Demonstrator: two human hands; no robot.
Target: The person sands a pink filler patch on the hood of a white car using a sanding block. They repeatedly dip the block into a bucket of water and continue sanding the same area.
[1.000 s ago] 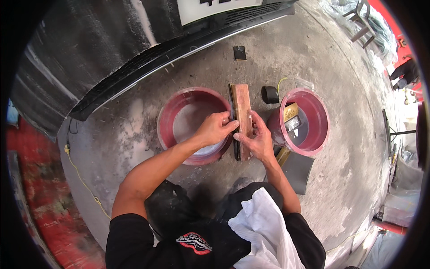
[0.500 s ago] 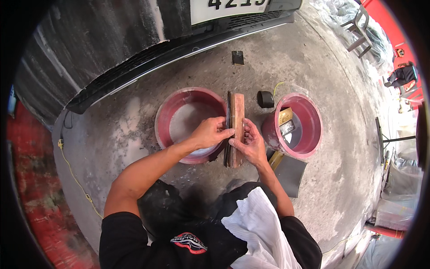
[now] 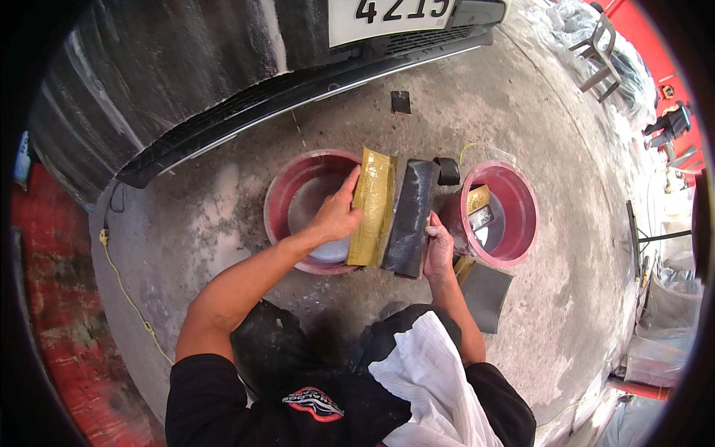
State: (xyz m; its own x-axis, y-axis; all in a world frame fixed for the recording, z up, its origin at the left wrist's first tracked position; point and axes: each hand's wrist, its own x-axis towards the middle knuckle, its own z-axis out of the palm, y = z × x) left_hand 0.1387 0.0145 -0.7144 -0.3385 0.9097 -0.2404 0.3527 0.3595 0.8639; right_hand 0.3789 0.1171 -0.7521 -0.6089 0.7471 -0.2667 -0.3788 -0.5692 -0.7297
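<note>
Gripping a yellow sheet (image 3: pixel 372 208) with left hand (image 3: pixel 335 218), near left tub (image 3: pixel 280 201); clasping a dark-faced block (image 3: pixel 412 217) with right hand (image 3: pixel 439 247), left of right tub (image 3: pixel 523 212).

Upper left, ahead of me: dark vehicle front (image 3: pixel 201 63) with pale streaks, bearing a white plate (image 3: pixel 402 18). Small black square (image 3: pixel 401 102) lies flat on the concrete floor (image 3: pixel 551 335). I note a yellow cord (image 3: pixel 103 237) to my left. Far right: dark chair (image 3: pixel 599 54) beside clear plastic sheeting (image 3: pixel 555 22); another person (image 3: pixel 672 123), dark-clothed. White cloth (image 3: pixel 439 372) draped over my front.
</note>
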